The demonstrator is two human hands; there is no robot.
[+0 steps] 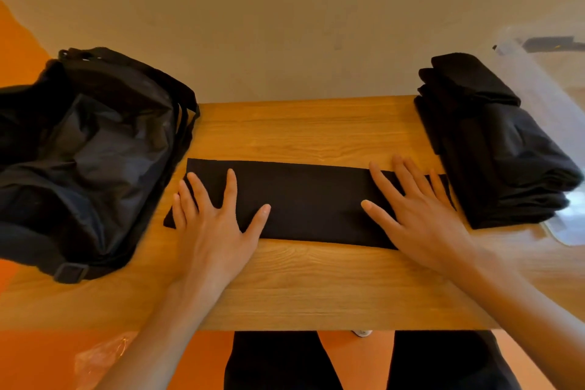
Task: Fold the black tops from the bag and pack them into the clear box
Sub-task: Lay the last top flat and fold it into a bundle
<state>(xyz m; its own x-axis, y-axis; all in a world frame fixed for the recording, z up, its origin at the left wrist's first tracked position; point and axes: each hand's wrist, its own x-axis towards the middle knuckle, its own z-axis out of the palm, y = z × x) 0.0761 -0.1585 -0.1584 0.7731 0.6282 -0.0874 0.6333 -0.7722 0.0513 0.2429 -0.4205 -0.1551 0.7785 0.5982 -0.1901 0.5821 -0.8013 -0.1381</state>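
Observation:
A black top (310,199), folded into a long narrow strip, lies flat across the middle of the wooden table (300,288). My left hand (215,218) presses flat on its left end with fingers spread. On the strip's right end my right hand (414,212) lies flat, fingers straight. The black bag (82,155) sits open at the table's left end. A stack of folded black tops (493,149) stands at the right end, beside the clear box (544,79), which is blurred and partly cut off by the frame edge.
A beige wall runs behind the table's far edge. The floor is orange, with a clear plastic sheet (101,358) at lower left. My legs in black show under the near table edge.

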